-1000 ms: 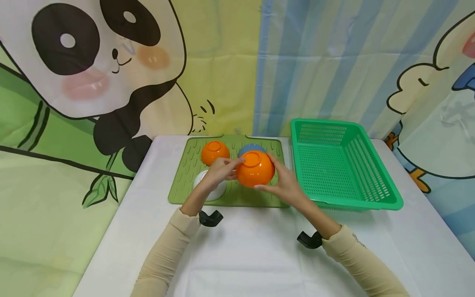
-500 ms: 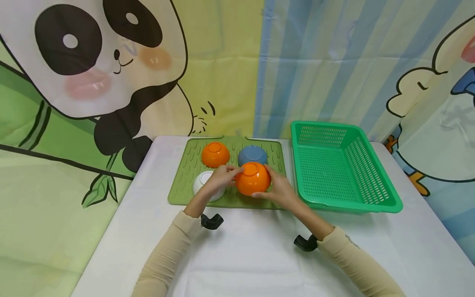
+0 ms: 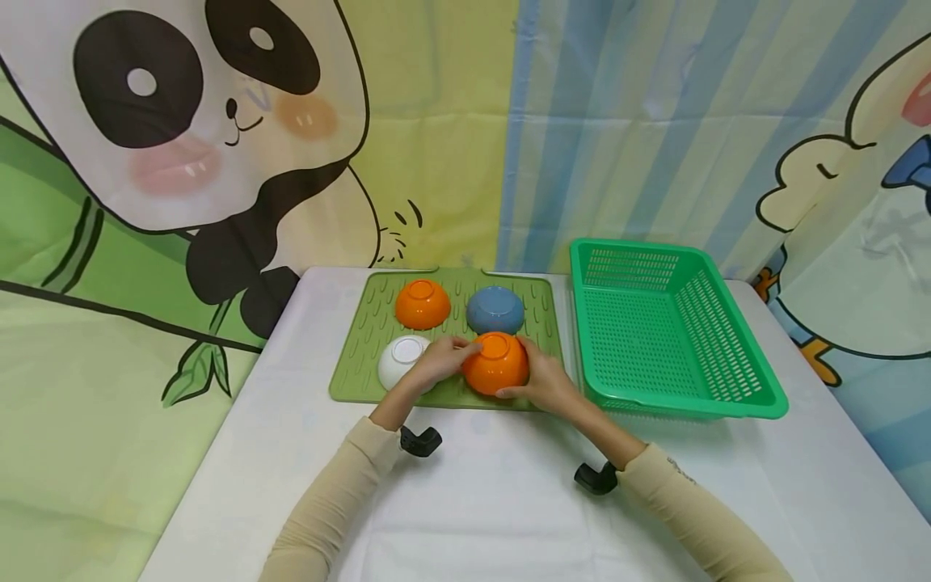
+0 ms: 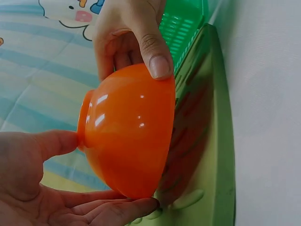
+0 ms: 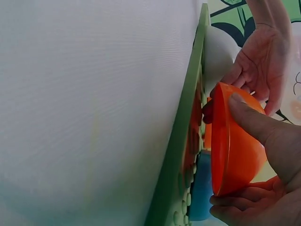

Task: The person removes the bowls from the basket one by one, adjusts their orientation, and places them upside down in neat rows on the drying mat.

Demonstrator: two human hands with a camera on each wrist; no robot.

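Note:
Between both hands an orange bowl (image 3: 496, 365) is held upside down, close over the front right of a green drying mat (image 3: 356, 368). My left hand (image 3: 441, 360) has its thumb at the foot ring and its fingers under the rim on the left side. The right hand (image 3: 547, 381) grips the opposite side, thumb near the rim at the front. In the left wrist view the bowl (image 4: 129, 132) shows its rim just above the mat (image 4: 221, 141). Behind it sits an upturned blue bowl (image 3: 495, 309). An upturned white bowl (image 3: 400, 360) is partly covered by my left hand.
Another orange bowl (image 3: 423, 304) rests upside down at the mat's back left. A green plastic basket (image 3: 680, 404) stands right of the mat on the white-covered table (image 3: 480, 493). A printed curtain (image 3: 436, 145) hangs behind.
Both hands have lowered the orange bowl and brought it toward the front of the mat. The blue bowl behind it has come into fuller view.

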